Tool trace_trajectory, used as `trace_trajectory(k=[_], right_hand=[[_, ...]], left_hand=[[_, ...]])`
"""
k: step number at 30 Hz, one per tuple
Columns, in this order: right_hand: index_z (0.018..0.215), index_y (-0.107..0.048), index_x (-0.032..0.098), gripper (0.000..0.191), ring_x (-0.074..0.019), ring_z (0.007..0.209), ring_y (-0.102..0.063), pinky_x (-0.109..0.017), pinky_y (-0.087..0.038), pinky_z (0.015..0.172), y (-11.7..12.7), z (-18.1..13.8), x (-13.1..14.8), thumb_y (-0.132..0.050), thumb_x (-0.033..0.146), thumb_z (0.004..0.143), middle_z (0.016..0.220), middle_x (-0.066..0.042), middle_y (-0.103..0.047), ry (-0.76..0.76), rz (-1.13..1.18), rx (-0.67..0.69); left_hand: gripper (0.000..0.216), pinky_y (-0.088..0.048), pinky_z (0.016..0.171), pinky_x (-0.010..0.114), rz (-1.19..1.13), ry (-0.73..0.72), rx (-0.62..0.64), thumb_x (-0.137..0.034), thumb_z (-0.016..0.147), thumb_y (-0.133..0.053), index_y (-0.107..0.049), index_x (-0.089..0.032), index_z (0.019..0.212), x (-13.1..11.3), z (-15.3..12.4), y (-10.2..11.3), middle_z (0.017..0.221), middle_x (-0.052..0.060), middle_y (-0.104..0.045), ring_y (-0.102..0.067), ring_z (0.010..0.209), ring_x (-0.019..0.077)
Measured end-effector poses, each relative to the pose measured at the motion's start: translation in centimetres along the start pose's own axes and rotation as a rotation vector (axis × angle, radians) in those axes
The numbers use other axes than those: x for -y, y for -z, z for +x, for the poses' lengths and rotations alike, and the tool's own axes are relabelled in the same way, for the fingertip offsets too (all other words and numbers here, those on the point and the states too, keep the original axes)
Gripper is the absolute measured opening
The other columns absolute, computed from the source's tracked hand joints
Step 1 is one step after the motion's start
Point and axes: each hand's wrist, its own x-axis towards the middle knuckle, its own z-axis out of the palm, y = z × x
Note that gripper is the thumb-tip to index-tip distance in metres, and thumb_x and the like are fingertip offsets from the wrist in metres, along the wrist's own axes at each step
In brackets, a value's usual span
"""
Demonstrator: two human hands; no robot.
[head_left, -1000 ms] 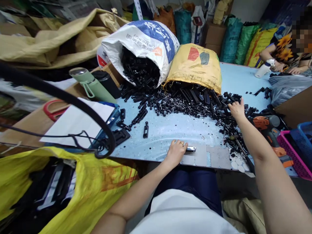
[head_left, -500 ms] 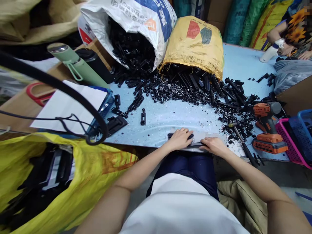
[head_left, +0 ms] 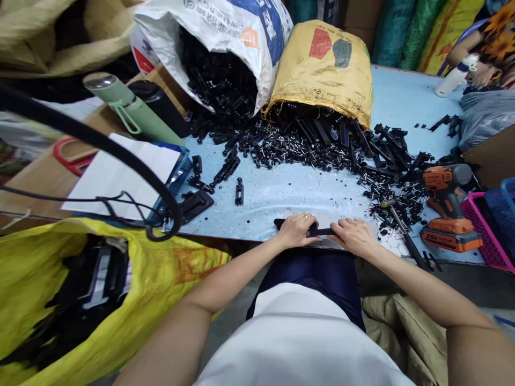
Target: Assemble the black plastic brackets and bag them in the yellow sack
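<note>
Close to the front edge of the blue table, my left hand [head_left: 296, 230] is closed over black plastic parts, one of which sticks out past its left side. A slim black plastic bar [head_left: 321, 232] spans the gap between my hands. Its right end lies in the fingers of my right hand [head_left: 354, 236], which pinch it; its left end meets my left fingertips. How the parts fit together under my left hand is hidden. A small black bracket-like piece [head_left: 239, 191] lies alone to the left, on the table [head_left: 265, 198].
Black parts and screws [head_left: 306, 147] are heaped before a yellow sack [head_left: 322, 69] and a white sack [head_left: 257, 69]. An orange cordless drill [head_left: 448, 209] and a hammer [head_left: 406, 236] lie right. A yellow bag [head_left: 173, 279] is lower left; a black cable [head_left: 120, 155] crosses left. Another person's hands [head_left: 483, 75] are far right.
The black bar between my hands now shows more plainly, raised at the table's edge. My right fingers have shifted along with it. The view has moved slightly.
</note>
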Motion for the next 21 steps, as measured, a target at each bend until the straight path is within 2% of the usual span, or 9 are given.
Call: trace_trajectory(k=[4,7,9,11,13,15,17,21], right_hand=[[0.094,-0.058,0.019,0.036,-0.0165,0.074,-0.057,-0.026,-0.027,0.056,-0.9,0.6,-1.7,-0.037,0.047,0.091,0.079,-0.006,-0.062,0.044,0.005,-0.014],[0.089,-0.059,0.017,0.036,-0.0164,0.074,-0.057,-0.025,-0.03,0.057,-2.9,0.8,-3.6,-0.038,0.047,0.09,0.078,-0.006,-0.062,0.065,0.041,-0.072],[0.087,-0.059,0.016,0.035,-0.017,0.076,-0.057,-0.025,-0.033,0.06,-4.2,0.6,-4.6,-0.041,0.046,0.089,0.082,-0.007,-0.062,0.079,0.064,-0.132],[0.085,-0.06,0.017,0.034,-0.018,0.078,-0.056,-0.026,-0.036,0.063,-5.2,0.4,-5.3,-0.043,0.046,0.088,0.085,-0.008,-0.062,0.094,0.083,-0.174],[0.084,-0.06,0.017,0.034,-0.0186,0.08,-0.056,-0.027,-0.038,0.066,-5.6,0.4,-5.8,-0.044,0.046,0.088,0.086,-0.007,-0.062,0.101,0.116,-0.194],[0.087,-0.061,0.018,0.032,-0.0186,0.081,-0.056,-0.028,-0.039,0.068,-5.6,1.2,-6.4,-0.042,0.044,0.089,0.088,-0.007,-0.062,0.089,0.158,-0.213],[0.092,-0.061,0.018,0.029,-0.0187,0.084,-0.055,-0.028,-0.04,0.07,-5.0,3.2,-7.3,-0.04,0.038,0.091,0.091,-0.008,-0.062,0.035,0.189,-0.243],[0.104,-0.059,0.015,0.024,-0.0219,0.094,-0.051,-0.03,-0.04,0.076,-3.4,9.9,-9.4,-0.041,0.024,0.09,0.102,-0.012,-0.059,-0.169,0.154,-0.292]], left_hand=[[0.057,-0.046,0.074,0.032,-0.024,0.024,0.092,-0.066,0.072,-0.05,-0.053,-0.017,0.102,-0.1,0.9,0.2,0.092,0.008,-0.062,-0.059,0.09,0.024],[0.05,-0.045,0.083,0.033,-0.06,0.099,0.125,-0.055,0.081,-0.048,-0.049,-0.019,0.115,1.3,4.0,1.4,0.108,0.009,-0.059,-0.055,0.101,0.0233],[0.034,-0.043,0.087,0.033,-0.041,0.288,0.05,-0.034,0.09,-0.038,-0.048,-0.018,0.118,3.4,7.0,2.7,0.115,0.01,-0.056,-0.052,0.106,0.0211],[0.034,-0.042,0.087,0.035,0.055,0.542,-0.023,-0.013,0.089,-0.03,-0.051,-0.015,0.116,5.9,9.9,3.8,0.116,0.013,-0.055,-0.05,0.108,0.0224],[0.037,-0.043,0.085,0.036,0.133,0.688,-0.031,-0.004,0.085,-0.029,-0.054,-0.01,0.112,8.1,12.0,4.6,0.118,0.017,-0.053,-0.048,0.11,0.0256],[0.037,-0.043,0.085,0.037,0.165,0.716,-0.026,-0.002,0.083,-0.029,-0.057,-0.007,0.107,9.4,13.1,4.8,0.119,0.019,-0.052,-0.046,0.112,0.0274],[0.036,-0.042,0.087,0.037,0.166,0.686,-0.032,-0.001,0.083,-0.029,-0.059,-0.006,0.103,9.8,13.3,4.6,0.118,0.019,-0.053,-0.046,0.113,0.0272],[0.031,-0.043,0.087,0.034,0.155,0.64,-0.035,-0.003,0.084,-0.035,-0.058,-0.008,0.104,8.8,11.8,4.1,0.11,0.015,-0.058,-0.052,0.105,0.0227]])
